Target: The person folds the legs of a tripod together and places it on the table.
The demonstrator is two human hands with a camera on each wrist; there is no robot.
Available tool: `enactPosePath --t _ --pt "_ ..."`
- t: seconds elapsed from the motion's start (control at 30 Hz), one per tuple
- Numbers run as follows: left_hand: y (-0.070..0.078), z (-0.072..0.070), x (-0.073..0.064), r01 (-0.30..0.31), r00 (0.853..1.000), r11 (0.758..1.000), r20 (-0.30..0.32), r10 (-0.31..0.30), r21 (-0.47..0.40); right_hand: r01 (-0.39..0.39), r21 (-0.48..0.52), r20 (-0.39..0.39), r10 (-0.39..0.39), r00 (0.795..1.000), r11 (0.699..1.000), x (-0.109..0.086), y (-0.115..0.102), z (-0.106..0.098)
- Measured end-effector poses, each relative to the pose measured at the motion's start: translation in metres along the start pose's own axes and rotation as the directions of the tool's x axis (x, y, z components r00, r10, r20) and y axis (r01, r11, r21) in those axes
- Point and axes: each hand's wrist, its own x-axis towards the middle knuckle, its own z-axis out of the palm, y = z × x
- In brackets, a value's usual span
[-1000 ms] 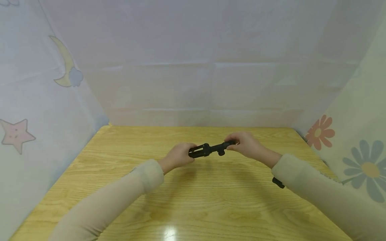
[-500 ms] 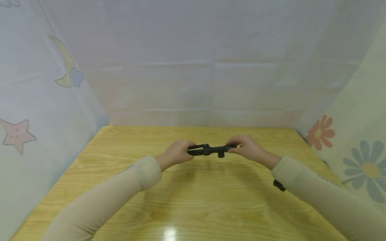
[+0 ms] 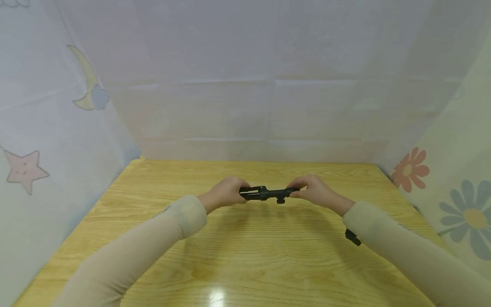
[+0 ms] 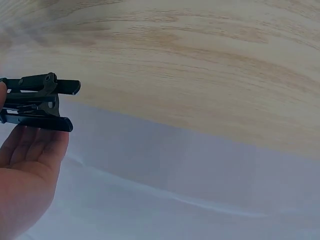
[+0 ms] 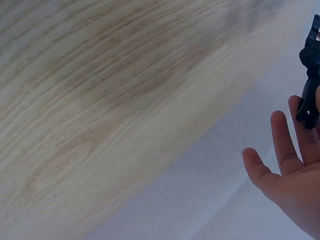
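A small black tripod (image 3: 272, 193) lies level across the gap between both hands, held above the table. Its legs, nearly folded together, point left, and a round knob hangs under its narrow neck. My left hand (image 3: 225, 192) grips the leg end; in the left wrist view the leg tips (image 4: 65, 87) stick out past the fingers. With thumb and fingertips, my right hand (image 3: 315, 192) pinches the head end. In the right wrist view the other fingers of that hand (image 5: 295, 165) are spread loosely, and much of the tripod is cut off by the frame edge.
The wooden table (image 3: 245, 256) spreads under both forearms. Behind it hangs a pale cloth backdrop (image 3: 245, 115), with printed side panels left and right. A black piece (image 3: 353, 237) shows beneath the right sleeve; its kind I cannot tell.
The tripod has swung from a tilt, right end higher, to level. Its legs have drawn closer together. My right hand has dropped slightly.
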Motion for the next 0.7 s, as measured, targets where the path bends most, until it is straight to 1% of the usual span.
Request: enactPosePath --t 0.13,0.43,0.57,0.7 --pt "-0.006 0.004 0.004 -0.001 1.0 1.0 0.012 0.001 0.005 0.007 -0.001 0.012 -0.007 1.0 1.0 0.003 0.006 0.005" --pt "-0.017 0.015 0.013 -0.003 0.999 1.0 0.033 0.003 -0.001 -0.039 0.021 0.048 0.038 0.998 0.999 0.004 0.014 0.016" --pt "-0.021 0.021 0.016 -0.004 0.999 1.0 0.046 0.004 0.009 -0.033 0.022 0.055 0.032 0.998 0.999 0.004 0.019 0.02" --pt "-0.024 0.024 0.018 -0.004 0.998 1.0 0.056 0.004 0.001 -0.034 0.023 0.063 0.033 0.997 0.999 0.004 0.025 0.023"
